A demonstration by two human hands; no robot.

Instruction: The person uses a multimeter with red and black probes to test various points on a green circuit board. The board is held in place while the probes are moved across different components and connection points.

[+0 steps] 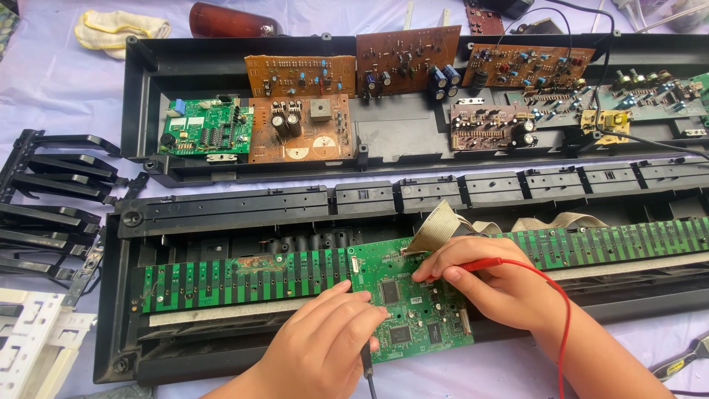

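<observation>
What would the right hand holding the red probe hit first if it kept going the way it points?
Probably the green central circuit board: the right hand aims its red probe left and down, tip seemingly touching it already.

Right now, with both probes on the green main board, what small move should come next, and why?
Probably shift the red probe in the right hand to a neighbouring point; the left hand already rests its black probe at the main board edge.

This was an informal electronics repair workspace. Beyond the right hand [491,284] lay an opened keyboard case [140,96] lined with brown circuit boards [299,75]. Left of the left hand [325,347] sat detached black keys [52,188]. A pale lilac cloth [59,89] covered the work surface.
</observation>
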